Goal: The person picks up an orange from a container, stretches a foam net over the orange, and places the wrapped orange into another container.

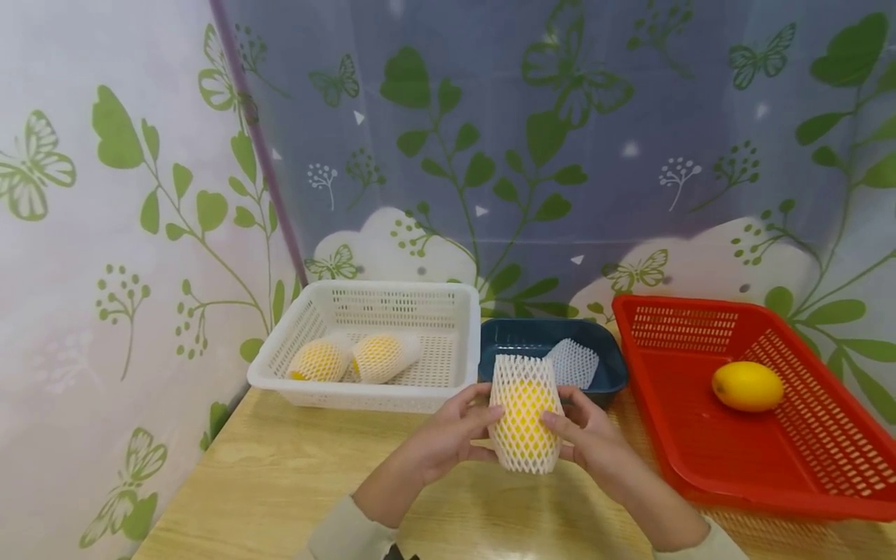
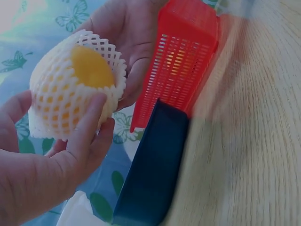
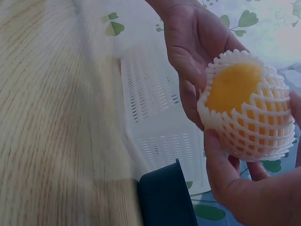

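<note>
Both hands hold a yellow fruit, seemingly a mango [image 2: 93, 67], inside a white foam net sleeve [image 1: 526, 455] above the table. My left hand [image 1: 448, 434] grips it from the left, with the thumb on the front of the mesh. From the right, my right hand [image 1: 595, 435] grips the same sleeve with its thumb on the front. In the wrist views, one end of the fruit shows bare at the sleeve's opening. Just behind the hands, a dark blue bin [image 1: 514, 330] contains an empty-looking foam net [image 1: 575, 362].
To the left, a white basket [image 1: 364, 398] contains two netted yellow fruits [image 1: 381, 358]. A red basket [image 1: 686, 435] on the right contains one bare yellow fruit [image 1: 747, 386]. All stand on a wooden table [image 1: 280, 482] against a patterned curtain [image 1: 455, 194].
</note>
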The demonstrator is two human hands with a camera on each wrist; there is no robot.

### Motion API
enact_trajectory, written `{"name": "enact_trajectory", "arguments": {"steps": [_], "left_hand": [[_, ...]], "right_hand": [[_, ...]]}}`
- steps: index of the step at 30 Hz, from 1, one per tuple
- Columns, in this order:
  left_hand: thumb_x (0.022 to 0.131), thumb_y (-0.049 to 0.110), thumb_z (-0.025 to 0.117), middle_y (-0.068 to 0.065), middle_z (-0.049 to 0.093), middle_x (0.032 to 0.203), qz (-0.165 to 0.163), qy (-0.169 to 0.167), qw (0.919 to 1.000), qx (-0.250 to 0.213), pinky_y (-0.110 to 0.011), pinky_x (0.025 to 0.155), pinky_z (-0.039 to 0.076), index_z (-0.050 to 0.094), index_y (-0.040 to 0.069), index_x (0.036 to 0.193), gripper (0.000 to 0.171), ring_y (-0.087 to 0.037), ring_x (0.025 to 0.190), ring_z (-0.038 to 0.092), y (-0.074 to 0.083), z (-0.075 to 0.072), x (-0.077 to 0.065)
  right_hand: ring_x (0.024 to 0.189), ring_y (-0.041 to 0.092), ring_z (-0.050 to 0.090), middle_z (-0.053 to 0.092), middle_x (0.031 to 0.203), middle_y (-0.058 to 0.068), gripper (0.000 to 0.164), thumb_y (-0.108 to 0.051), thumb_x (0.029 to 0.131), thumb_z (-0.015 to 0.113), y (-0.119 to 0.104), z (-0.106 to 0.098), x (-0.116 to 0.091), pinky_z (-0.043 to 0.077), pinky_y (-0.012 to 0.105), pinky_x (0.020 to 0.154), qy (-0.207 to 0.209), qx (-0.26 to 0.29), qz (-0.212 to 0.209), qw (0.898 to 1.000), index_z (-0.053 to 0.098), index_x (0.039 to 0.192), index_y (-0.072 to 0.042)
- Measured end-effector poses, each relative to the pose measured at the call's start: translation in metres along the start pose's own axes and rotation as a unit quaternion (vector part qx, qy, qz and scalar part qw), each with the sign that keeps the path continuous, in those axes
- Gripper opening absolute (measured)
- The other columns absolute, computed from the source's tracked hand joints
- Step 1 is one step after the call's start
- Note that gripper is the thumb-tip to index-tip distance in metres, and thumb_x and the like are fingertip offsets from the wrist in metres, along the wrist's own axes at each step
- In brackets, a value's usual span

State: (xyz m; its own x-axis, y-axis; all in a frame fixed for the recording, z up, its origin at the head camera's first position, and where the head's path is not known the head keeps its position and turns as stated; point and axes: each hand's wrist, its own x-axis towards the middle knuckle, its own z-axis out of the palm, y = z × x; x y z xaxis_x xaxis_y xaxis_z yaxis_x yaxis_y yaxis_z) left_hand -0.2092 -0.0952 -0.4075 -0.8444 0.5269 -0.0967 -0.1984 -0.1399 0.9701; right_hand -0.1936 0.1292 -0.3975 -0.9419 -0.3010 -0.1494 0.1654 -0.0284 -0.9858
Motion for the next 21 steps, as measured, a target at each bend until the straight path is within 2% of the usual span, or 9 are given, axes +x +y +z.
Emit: {"name": "enact_trajectory", "arguments": {"steps": [8,13,16,21], "left_hand": [[0.095,0.027,0.063,-0.016,0.049,0.124,-0.009,0.0,0.9999,0.011,-0.049,0.081,0.056,0.035,0.012,0.138,0.053,-0.026,0.103,0.058,0.004,0.001,-0.001],[0.093,0.028,0.066,-0.014,0.042,0.115,-0.018,0.024,0.9986,0.044,-0.045,0.075,0.057,0.032,0.014,0.131,0.052,-0.026,0.096,0.058,0.005,0.009,0.0],[0.091,0.029,0.068,-0.013,0.042,0.11,-0.012,0.043,0.9963,0.073,-0.041,0.067,0.058,0.032,0.013,0.123,0.051,-0.024,0.086,0.061,0.003,0.015,0.003],[0.087,0.032,0.073,-0.014,0.047,0.104,0.002,0.077,0.9904,0.114,-0.038,0.058,0.057,0.033,0.012,0.116,0.053,-0.022,0.074,0.064,-0.005,0.022,0.004]], "right_hand": [[0.097,0.019,0.064,0.055,0.119,0.005,0.057,-0.021,0.1,0.049,0.002,-0.001,-0.001,0.054,0.038,0.089,-0.071,0.063,-0.019,0.995,0.019,0.144,-0.001],[0.099,0.016,0.062,0.058,0.116,-0.002,0.063,-0.022,0.098,0.037,0.004,0.001,0.001,0.053,0.035,0.09,-0.094,0.08,-0.008,0.992,0.008,0.15,-0.004],[0.104,0.014,0.058,0.055,0.119,-0.003,0.06,-0.022,0.097,0.026,0.009,0.0,0.002,0.05,0.033,0.092,-0.124,0.085,-0.016,0.989,0.005,0.151,-0.005],[0.104,0.014,0.056,0.052,0.119,-0.003,0.05,-0.019,0.095,0.014,0.018,0.001,0.003,0.049,0.031,0.088,-0.16,0.117,-0.031,0.98,0.018,0.144,-0.011]]}}
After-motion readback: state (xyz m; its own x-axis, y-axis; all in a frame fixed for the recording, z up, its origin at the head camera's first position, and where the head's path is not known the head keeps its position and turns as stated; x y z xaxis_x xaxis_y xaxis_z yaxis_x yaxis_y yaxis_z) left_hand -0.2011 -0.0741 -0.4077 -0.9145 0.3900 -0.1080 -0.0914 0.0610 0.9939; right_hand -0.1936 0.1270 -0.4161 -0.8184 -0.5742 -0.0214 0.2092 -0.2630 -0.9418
